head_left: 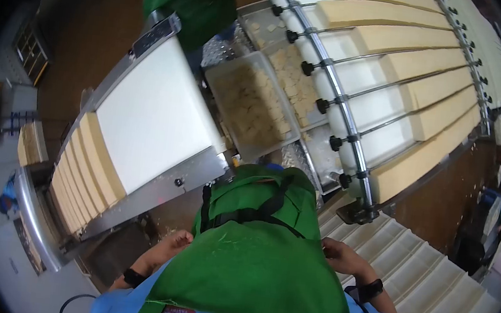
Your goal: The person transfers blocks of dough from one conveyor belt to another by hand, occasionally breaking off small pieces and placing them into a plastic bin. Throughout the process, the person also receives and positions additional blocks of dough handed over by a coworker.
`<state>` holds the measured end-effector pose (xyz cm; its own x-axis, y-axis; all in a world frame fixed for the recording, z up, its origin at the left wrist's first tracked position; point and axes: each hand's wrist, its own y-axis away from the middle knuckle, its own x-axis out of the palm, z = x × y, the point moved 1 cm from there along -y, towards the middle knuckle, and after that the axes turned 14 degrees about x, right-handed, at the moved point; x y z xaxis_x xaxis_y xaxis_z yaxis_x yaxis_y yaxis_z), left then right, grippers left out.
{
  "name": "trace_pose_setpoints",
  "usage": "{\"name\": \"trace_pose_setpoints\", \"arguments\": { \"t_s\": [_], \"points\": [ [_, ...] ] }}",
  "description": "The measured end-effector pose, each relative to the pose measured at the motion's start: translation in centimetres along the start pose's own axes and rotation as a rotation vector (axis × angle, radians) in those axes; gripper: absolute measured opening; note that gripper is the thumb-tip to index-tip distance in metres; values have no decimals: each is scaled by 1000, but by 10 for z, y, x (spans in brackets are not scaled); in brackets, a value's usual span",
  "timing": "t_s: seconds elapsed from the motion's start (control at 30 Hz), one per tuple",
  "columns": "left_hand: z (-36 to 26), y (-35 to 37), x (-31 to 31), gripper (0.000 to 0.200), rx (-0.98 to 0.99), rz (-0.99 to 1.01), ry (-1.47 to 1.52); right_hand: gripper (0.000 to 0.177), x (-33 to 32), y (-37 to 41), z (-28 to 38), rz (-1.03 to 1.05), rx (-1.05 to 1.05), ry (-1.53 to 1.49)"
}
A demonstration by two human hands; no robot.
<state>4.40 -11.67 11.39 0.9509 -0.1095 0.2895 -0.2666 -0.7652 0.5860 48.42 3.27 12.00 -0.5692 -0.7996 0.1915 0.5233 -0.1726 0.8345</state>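
My left hand (178,240) is beside the left edge of my green apron (262,274), with its fingers curled in. Whether anything is inside them is hidden. On the other side, my right hand (342,256) is bent against the apron's right edge, its fingertips partly out of sight. What it holds, if anything, cannot be made out. Dark bands circle both wrists. A black strap (250,217) crosses the apron at the waist.
Ahead left, a white conveyor belt (151,115) carries pale dough strips (88,164). A second conveyor at right has long dough strips (429,166) between metal rods. Between them sits a bin (213,76) of dough pieces. Another person's green apron (187,3) shows beyond. Ridged pale sheets (421,278) lie at lower right.
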Motion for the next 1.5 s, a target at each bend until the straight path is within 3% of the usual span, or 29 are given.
{"name": "trace_pose_setpoints", "arguments": {
  "t_s": [0.1, 0.17, 0.23, 0.27, 0.33, 0.43, 0.8, 1.1, 1.2, 1.27, 1.33, 1.4, 1.5],
  "points": [
    [0, 20, 7, 18, -16, -56, 25, 30, 4, -5, 20, 25, 16, -22],
    [6, 30, 10, 16, 31, -151, 347, 29, 3, -10, 24, 39, 19, 41],
    [29, 47, 4, 21, 57, -124, 426, 46, -5, -17, 17, 254, 271, 36],
    [41, 53, 1, 27, 79, -85, 494, 46, -9, -23, 9, 259, 275, 51],
    [59, 66, -2, 28, 83, -19, 530, 40, -13, -30, -9, 493, 376, 375],
    [79, 82, -1, 30, 67, 88, 535, 43, -6, -14, -10, 590, 117, 266],
    [115, 90, 8, 37, 84, 360, 209, 39, -9, -52, 31, 394, 344, 359],
    [119, 71, 13, 44, 158, 367, -86, 36, -30, -102, 87, 362, 368, 583],
    [143, 57, 13, 45, 182, 317, -75, 36, -40, -118, 107, 390, 372, 670],
    [157, 43, 2, 30, 109, 461, 68, 35, -45, -131, 122, 404, 361, 727],
    [100, 54, -18, 19, 14, 297, 250, 35, -48, -145, 142, 402, 329, 790],
    [128, 40, -47, 20, 291, -135, 254, 34, -51, -162, 165, 351, 258, 852],
    [127, 18, -102, 24, 261, -944, -103, 32, -41, -192, 214, 145, 14, 846]
  ]
}}
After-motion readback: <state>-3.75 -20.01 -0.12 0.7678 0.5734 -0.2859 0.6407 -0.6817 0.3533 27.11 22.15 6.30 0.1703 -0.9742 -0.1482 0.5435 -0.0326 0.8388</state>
